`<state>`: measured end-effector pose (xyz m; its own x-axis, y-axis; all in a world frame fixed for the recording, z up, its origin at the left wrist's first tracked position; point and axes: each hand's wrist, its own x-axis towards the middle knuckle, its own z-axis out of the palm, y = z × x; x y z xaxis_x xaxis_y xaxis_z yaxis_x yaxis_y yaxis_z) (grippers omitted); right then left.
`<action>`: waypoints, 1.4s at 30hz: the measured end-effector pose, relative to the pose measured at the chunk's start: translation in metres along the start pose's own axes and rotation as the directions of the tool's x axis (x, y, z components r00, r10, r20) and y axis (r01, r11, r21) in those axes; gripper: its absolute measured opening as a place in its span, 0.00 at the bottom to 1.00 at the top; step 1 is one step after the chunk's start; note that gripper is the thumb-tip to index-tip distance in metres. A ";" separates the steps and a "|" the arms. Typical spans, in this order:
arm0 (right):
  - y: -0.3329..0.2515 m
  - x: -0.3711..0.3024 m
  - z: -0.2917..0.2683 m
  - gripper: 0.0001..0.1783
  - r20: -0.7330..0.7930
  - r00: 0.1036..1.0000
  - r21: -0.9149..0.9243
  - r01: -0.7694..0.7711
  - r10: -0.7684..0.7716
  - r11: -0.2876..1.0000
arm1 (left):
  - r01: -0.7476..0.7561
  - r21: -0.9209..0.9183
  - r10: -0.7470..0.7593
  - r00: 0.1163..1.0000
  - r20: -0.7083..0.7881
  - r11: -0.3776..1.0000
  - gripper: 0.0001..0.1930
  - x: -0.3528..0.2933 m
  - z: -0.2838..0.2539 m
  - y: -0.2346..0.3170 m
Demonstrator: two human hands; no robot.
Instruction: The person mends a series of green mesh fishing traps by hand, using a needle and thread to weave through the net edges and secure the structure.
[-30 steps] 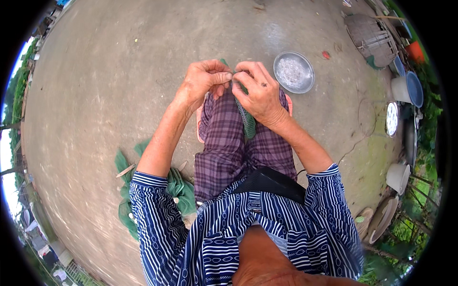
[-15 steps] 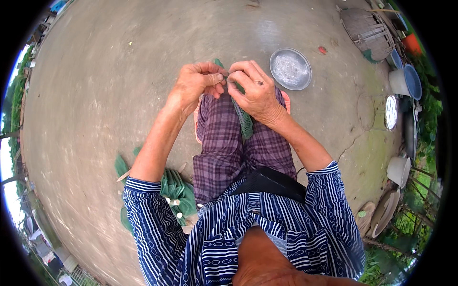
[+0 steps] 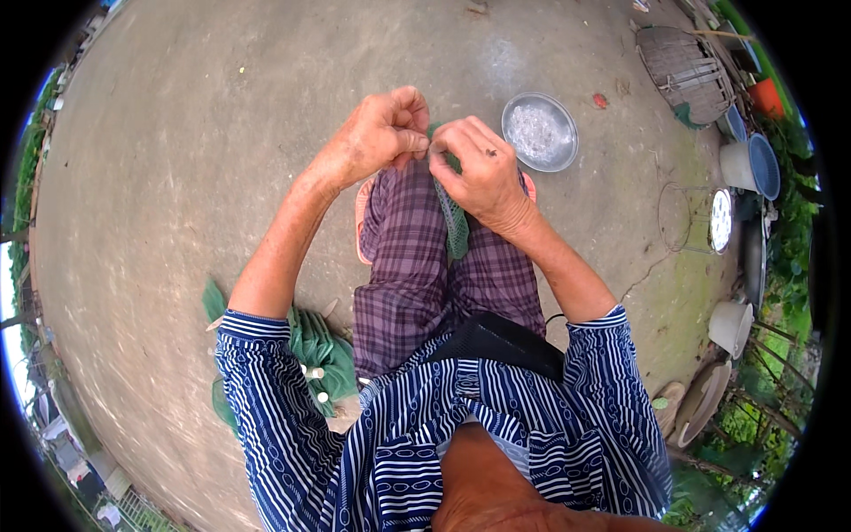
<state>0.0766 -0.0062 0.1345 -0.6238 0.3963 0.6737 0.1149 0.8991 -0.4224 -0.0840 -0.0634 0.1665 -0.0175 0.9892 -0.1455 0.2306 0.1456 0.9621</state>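
Both of my hands meet above my knees. My left hand (image 3: 383, 131) is closed in a pinch, thumb against fingertips; what sits in the pinch is too small to make out. Just right of it, my right hand (image 3: 480, 168) is closed at the top of a strip of green netting (image 3: 456, 226). This netting hangs down between my thighs, over purple checked trousers (image 3: 403, 239), and some green shows through the gap of the right hand's fingers. A round metal basin (image 3: 541, 133) with clear, shiny bits in it lies on the ground beyond my right hand.
By my left elbow lies a heap of green netting (image 3: 324, 355) with small white pieces (image 3: 313, 372). Along the right edge stand a blue-lined tub (image 3: 752, 167), a wire stand (image 3: 700, 217), a white bucket (image 3: 730, 326) and a woven basket (image 3: 683, 75). Concrete ground (image 3: 177, 177) surrounds me.
My left hand has risen slightly and its wrist has turned, with the fingers curled higher. The right hand stays almost in place at the netting. The view has shifted a little.
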 end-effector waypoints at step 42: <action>-0.004 0.001 -0.033 0.14 0.293 0.757 0.364 -0.654 0.584 0.663 | -0.143 0.348 0.201 0.970 -0.139 0.927 0.07 -0.006 0.020 -0.006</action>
<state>0.1007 -0.0033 0.1570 -0.6316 0.7706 0.0850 0.2025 0.2697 -0.9414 -0.0656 -0.0700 0.1573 -0.1060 0.9908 0.0847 0.5543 -0.0118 0.8322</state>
